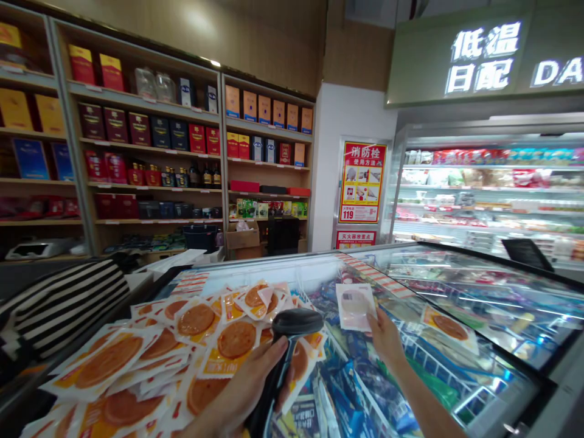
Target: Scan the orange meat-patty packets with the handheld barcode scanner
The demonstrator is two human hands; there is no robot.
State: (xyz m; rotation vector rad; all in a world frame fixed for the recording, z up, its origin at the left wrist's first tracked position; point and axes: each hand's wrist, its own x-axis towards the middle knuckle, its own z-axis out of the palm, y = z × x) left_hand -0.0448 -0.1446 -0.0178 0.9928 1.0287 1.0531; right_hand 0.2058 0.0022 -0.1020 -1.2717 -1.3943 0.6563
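My left hand [250, 380] is wrapped round the handle of a dark barcode scanner [297, 322], whose head points away to the right. At the right, my right hand [387, 340] pinches the lower corner of a small flat packet [354, 307]. Its pale back, with a printed label, faces me. A large heap of packets with round orange-brown patties [109, 359] spreads over the freezer's glass on the left, partly behind my left hand. One more packet [449, 328] lies alone on the glass to the right.
Below the glass of the chest freezer [274, 267] lie blue bags and wire baskets [438, 371]. A black-and-white striped cloth [77, 298] is at the left edge. Shelves of boxes and bottles [150, 128] line the back wall; a lit refrigerated cabinet [483, 191] stands at the right.
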